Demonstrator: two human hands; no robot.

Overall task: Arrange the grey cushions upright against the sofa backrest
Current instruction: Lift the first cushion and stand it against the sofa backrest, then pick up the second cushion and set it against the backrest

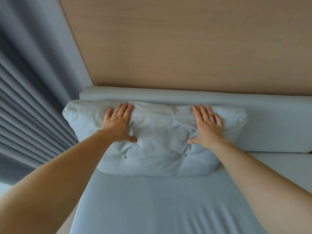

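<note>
A light grey cushion point(158, 142) with two fabric buttons stands upright at the left end of the sofa, leaning on the grey backrest point(185, 96). My left hand point(118, 124) lies flat on its upper left face, fingers spread and reaching over the top seam. My right hand point(206, 125) presses flat on its upper right face in the same way. Neither hand grips anything. The fabric dents and wrinkles between the two thumbs. The cushion's bottom edge rests on the sofa seat point(160, 205).
A wooden wall panel point(185, 44) rises behind the backrest. Grey-blue pleated curtains point(30, 98) hang at the left, close to the sofa's end. To the right of the cushion, the bare backrest face point(278, 129) runs on to the frame's edge.
</note>
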